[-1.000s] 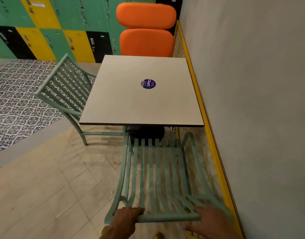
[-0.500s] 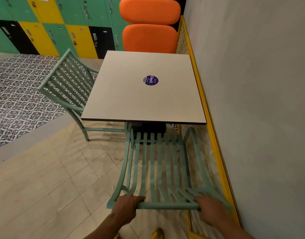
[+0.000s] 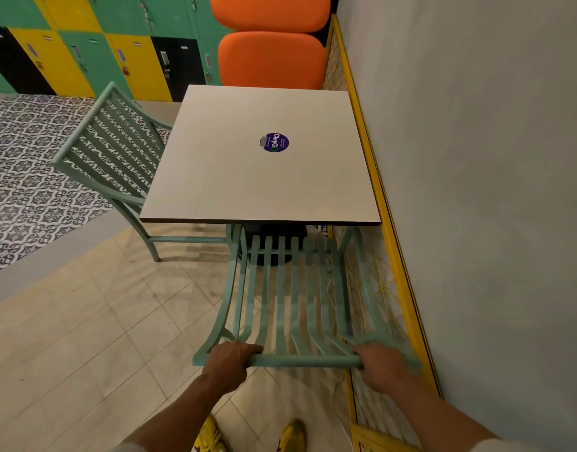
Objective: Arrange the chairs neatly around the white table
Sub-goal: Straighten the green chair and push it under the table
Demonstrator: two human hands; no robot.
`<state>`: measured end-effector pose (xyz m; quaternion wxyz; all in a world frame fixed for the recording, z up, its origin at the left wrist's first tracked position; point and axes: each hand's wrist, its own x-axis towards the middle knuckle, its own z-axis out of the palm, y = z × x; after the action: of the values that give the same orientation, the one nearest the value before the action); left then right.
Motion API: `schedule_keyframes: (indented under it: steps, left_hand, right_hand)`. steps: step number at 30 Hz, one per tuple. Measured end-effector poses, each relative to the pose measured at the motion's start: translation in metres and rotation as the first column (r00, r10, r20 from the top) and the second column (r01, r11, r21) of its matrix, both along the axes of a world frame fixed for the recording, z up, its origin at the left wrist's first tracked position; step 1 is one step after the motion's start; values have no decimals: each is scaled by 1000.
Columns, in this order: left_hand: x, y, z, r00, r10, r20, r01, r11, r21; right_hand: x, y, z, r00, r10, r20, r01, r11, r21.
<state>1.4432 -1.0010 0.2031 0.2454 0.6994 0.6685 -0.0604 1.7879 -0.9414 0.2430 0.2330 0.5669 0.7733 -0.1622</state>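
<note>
A square white table [image 3: 248, 187] with a round purple sticker stands against the grey wall. In front of me is a mint-green slatted chair [image 3: 293, 298], its seat partly tucked under the table's near edge. My left hand [image 3: 230, 362] grips the left end of its top back rail. My right hand [image 3: 380, 365] grips the right end of the same rail. A second mint-green chair [image 3: 109, 154] stands at the table's left side, angled, its seat under the table. An orange cushioned seat [image 3: 271, 60] is at the far side.
The grey wall [image 3: 492, 190] and a yellow-framed mesh panel [image 3: 388, 230] run close along the right of the chair. Coloured lockers [image 3: 94, 44] line the back. Beige floor tiles [image 3: 85, 337] lie to the left, patterned black-and-white tiles [image 3: 26, 177] beyond. My yellow shoes show below.
My view has moved back and tilted down, so both forearms and shoes now show. Both hands stay closed on the chair's back rail; the chair sits slightly deeper under the table.
</note>
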Motion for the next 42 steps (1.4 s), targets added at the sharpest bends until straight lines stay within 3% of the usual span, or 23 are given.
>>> schedule_keyframes:
  steps: [20, 30, 37, 42]
  left_hand:
    - [-1, 4, 17, 1000, -21, 7, 21, 998, -66]
    - [2, -4, 30, 999, -36, -5, 36, 997, -72]
    - [2, -6, 38, 999, -26, -28, 24, 997, -66]
    - [-5, 0, 60, 996, -51, -73, 43, 994, -104]
  right_hand:
    - [10, -3, 15, 994, -101, -34, 101, 995, -13]
    - [5, -9, 25, 1000, -5, 25, 5, 1000, 18]
    - [1, -12, 26, 995, -87, 55, 86, 996, 25]
    - [-14, -2, 53, 994, -88, -57, 78, 984, -161]
